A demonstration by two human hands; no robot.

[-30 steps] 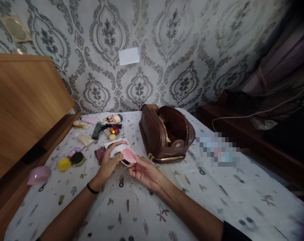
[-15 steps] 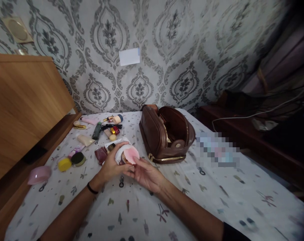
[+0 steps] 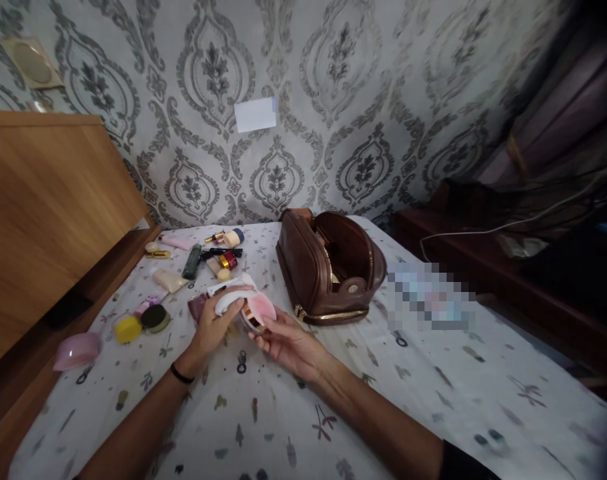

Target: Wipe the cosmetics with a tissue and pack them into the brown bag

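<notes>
In my right hand is a round cosmetic jar with a pink lid and a shiny rose-gold side, tilted toward me. My left hand grips a folded white cloth against the jar's left side. Just behind my left hand, a dark red item lies partly hidden on the patterned sheet. To the right of both hands, a brown leather cosmetic bag stands unzipped, its flap up.
Several cosmetics lie at the left, among them a green bottle, a beige tube, a yellow jar and a pink container. A wooden cabinet borders the left. A blurred-out item lies right of the bag.
The cloth has slid left off the jar's top as my left hand drew slightly back, so the rose-gold side shows more. My right hand keeps hold of the jar.
</notes>
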